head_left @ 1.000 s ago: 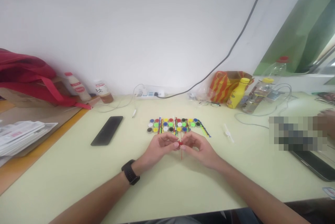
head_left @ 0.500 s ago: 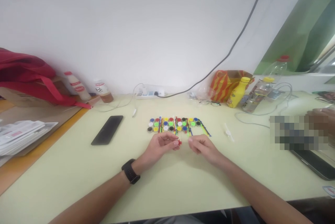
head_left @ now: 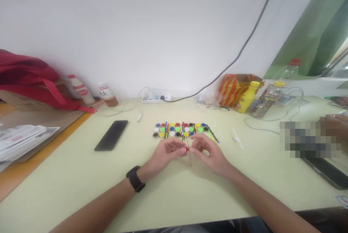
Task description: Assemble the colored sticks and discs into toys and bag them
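My left hand [head_left: 173, 150] pinches a small red piece [head_left: 187, 149] between thumb and fingertips. Close on its right, my right hand [head_left: 206, 152] has its thumb at the red piece, its fingers curled; whether it grips anything is too small to tell. A thin red stick [head_left: 190, 158] slants between the two hands, across the red piece. Just beyond the hands lie rows of round coloured discs [head_left: 177, 129] in blue, red, white, green, yellow and black, with groups of thin coloured strips [head_left: 212, 133] between and beside them.
A black phone [head_left: 111, 135] lies at left, near bottles [head_left: 108, 95] and stacked papers [head_left: 24, 140]. Behind are a power strip [head_left: 156, 97], a striped bag [head_left: 230, 88] and a yellow bottle [head_left: 248, 97]. A white strap-like item [head_left: 237, 139] lies right; another person's hand [head_left: 334, 127] is at far right.
My right hand has moved left to the red piece and its fingers have spread somewhat. The thin red stick now shows between the hands. My left hand has stayed in place.
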`<act>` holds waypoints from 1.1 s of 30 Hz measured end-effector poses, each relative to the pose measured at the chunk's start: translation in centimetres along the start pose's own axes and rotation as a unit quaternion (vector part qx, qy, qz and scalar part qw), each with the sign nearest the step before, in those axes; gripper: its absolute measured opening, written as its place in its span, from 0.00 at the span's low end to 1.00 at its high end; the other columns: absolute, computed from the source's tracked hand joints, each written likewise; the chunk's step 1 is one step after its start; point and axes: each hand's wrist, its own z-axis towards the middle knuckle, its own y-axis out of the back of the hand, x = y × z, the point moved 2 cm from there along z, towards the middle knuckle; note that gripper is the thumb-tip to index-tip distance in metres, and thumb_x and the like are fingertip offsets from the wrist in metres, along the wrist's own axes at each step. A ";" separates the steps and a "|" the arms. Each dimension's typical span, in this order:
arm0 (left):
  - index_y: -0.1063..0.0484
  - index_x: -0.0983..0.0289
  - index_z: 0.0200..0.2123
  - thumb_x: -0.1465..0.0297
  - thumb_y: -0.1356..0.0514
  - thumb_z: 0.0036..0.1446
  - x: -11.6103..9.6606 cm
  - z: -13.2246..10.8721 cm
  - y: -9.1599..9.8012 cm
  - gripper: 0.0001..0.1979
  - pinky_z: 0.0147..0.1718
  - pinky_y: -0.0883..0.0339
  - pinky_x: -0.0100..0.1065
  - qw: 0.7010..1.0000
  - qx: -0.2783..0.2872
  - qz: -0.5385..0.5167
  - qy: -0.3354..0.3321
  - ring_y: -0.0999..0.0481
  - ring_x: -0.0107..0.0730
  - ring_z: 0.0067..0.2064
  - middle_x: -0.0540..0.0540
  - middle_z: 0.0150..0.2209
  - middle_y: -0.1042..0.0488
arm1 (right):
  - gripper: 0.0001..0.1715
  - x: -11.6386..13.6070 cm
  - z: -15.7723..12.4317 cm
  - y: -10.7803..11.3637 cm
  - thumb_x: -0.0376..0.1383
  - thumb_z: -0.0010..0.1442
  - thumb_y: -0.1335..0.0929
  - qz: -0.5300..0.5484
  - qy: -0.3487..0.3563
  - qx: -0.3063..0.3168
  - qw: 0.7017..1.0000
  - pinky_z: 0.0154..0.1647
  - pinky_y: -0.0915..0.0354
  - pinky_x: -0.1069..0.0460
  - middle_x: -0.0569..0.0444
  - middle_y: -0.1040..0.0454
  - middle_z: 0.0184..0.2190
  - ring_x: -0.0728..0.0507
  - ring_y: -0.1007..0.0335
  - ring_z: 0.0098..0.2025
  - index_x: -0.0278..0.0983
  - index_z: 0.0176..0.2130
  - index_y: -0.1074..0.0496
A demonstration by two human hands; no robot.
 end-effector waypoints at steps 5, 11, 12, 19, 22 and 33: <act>0.20 0.67 0.42 0.66 0.28 0.58 0.0 0.0 0.0 0.12 0.42 0.24 0.35 1.000 -0.003 -0.001 0.003 0.19 0.33 0.38 0.55 0.36 0.20 | 0.23 0.0 -0.5 0.2 0.44 0.70 0.33 -0.070 0.049 -0.018 0.996 0.34 0.36 0.50 0.54 0.28 0.37 0.47 0.34 0.31 0.45 0.61 0.33; 0.20 0.67 0.42 0.65 0.28 0.58 0.4 0.2 0.1 0.13 0.41 0.24 0.34 1.000 -0.002 -0.011 0.004 0.19 0.33 0.37 0.56 0.36 0.19 | 0.35 -0.3 0.1 0.7 0.50 0.74 0.40 -0.084 -0.015 0.023 0.996 0.31 0.41 0.50 0.56 0.37 0.20 0.48 0.41 0.25 0.37 0.20 0.35; 0.20 0.67 0.42 0.65 0.28 0.58 0.4 0.2 0.1 0.13 0.41 0.24 0.34 1.000 -0.004 -0.010 0.003 0.19 0.33 0.37 0.56 0.36 0.19 | 0.31 -0.3 0.3 0.8 0.50 0.72 0.37 -0.073 -0.021 0.013 0.997 0.30 0.41 0.50 0.56 0.36 0.21 0.48 0.41 0.25 0.37 0.22 0.35; 0.20 0.66 0.41 0.65 0.27 0.56 -0.1 -0.1 0.0 0.14 0.43 0.24 0.36 1.000 -0.014 -0.006 0.011 0.18 0.34 0.38 0.56 0.37 0.18 | 0.12 0.5 0.4 0.1 0.44 0.64 0.27 0.022 -0.030 0.028 0.999 0.38 0.34 0.49 0.54 0.25 0.35 0.46 0.30 0.34 0.39 0.39 0.28; 0.20 0.65 0.42 0.65 0.27 0.56 0.1 -0.1 0.0 0.13 0.44 0.24 0.36 1.000 -0.013 -0.004 0.014 0.17 0.35 0.40 0.57 0.39 0.17 | 0.10 0.5 0.3 -0.2 0.42 0.63 0.26 0.018 -0.042 0.024 0.999 0.38 0.33 0.49 0.52 0.23 0.38 0.45 0.28 0.36 0.40 0.41 0.27; 0.20 0.65 0.43 0.65 0.27 0.56 -0.1 0.1 0.0 0.14 0.50 0.26 0.39 0.999 -0.023 0.027 -0.014 0.19 0.39 0.46 0.58 0.44 0.19 | 0.23 -0.1 0.1 0.0 0.43 0.67 0.30 -0.014 -0.018 0.010 1.000 0.38 0.32 0.49 0.53 0.25 0.40 0.45 0.29 0.35 0.44 0.59 0.34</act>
